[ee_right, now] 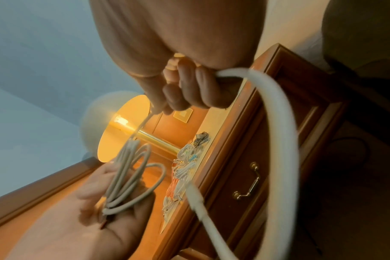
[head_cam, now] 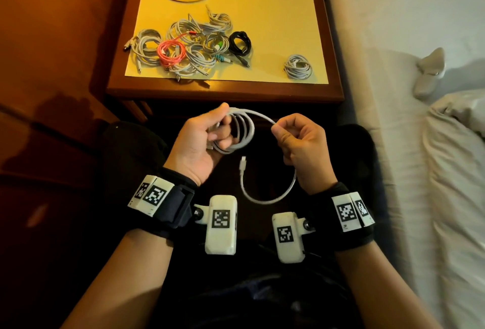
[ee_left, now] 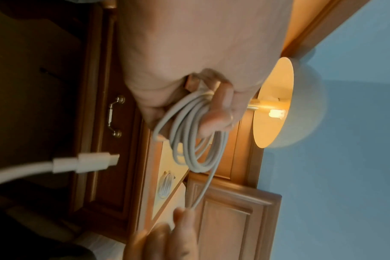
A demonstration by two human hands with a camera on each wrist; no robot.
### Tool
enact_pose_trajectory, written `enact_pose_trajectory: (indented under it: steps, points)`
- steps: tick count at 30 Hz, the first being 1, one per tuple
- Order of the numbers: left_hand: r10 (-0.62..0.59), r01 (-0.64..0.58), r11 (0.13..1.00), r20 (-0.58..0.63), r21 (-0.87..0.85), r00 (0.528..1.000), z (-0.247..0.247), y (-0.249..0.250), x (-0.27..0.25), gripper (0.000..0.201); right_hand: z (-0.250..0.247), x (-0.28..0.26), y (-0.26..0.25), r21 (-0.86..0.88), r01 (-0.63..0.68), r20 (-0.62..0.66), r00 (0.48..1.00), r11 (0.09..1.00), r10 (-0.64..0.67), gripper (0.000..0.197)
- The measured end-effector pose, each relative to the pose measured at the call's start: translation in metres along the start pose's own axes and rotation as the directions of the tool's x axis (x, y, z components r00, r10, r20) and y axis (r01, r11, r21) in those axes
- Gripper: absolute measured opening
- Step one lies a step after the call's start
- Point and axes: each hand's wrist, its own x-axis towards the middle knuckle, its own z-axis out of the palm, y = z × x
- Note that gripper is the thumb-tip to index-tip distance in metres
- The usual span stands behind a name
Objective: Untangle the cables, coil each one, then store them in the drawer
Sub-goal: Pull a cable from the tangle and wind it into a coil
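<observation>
L hand (head_cam: 199, 142) fingers clench white cable (head_cam: 242, 129) coil above lap; R hand (head_cam: 299, 142) fingers pinch its loose run. Tangled cables (head_cam: 183, 48) on surface (head_cam: 262, 27), drawer (ee_right: 245, 176) closed.

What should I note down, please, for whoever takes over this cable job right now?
Left hand grips the half-wound white cable coil. Right hand pinches the same cable's loose tail; its plug dangles free.
On the nightstand: one coiled white cable set apart on the right, and a tangled pile on the left.
The drawer is closed.
Left: finish this coil, sort the pile, store everything.
</observation>
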Motion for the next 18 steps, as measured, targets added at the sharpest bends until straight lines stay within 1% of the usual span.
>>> enact_pose_trajectory:
  steps: [2,4,7,9,11,14,16,18]
  points:
    - [0.016,-0.023,0.991,-0.053,-0.135,0.998,-0.005,0.006,0.002,0.025,-0.004,-0.001,0.001,0.002,-0.028,-0.059,0.998,1.0,0.028,0.017]
    - [0.016,-0.032,0.981,-0.086,-0.189,0.996,-0.006,0.01,0.003,0.025,-0.006,-0.003,0.002,-0.012,-0.055,-0.101,0.993,0.998,0.053,0.016]
    - [0.048,-0.067,0.981,-0.108,-0.183,0.993,-0.002,0.013,0.002,0.024,-0.002,-0.002,0.005,-0.091,-0.097,-0.127,0.988,0.991,0.085,0.016]
    - [0.095,-0.11,0.988,-0.137,-0.109,0.986,0.003,0.011,0.001,0.025,0.003,0.0,0.007,-0.239,-0.088,-0.127,0.99,0.967,0.059,0.018]
    - [0.169,-0.164,0.985,-0.156,0.044,0.973,0.006,0.009,0.002,0.026,0.007,0.0,0.005,-0.383,-0.069,-0.075,0.996,0.921,0.043,0.019]
    - [0.283,-0.244,0.934,-0.124,0.26,0.951,0.007,0.005,0.003,0.023,0.014,-0.004,-0.008,-0.519,-0.005,0.089,0.994,0.855,0.06,0.012]
    - [0.331,-0.283,0.891,-0.08,0.356,0.94,0.008,0.002,0.004,0.021,0.02,-0.009,-0.018,-0.576,0.078,0.22,0.973,0.813,0.063,0.012]
    - [0.359,-0.305,0.834,-0.033,0.461,0.933,0.009,-0.003,0.005,0.017,0.026,-0.014,-0.025,-0.601,0.165,0.334,0.941,0.782,0.058,0.014]
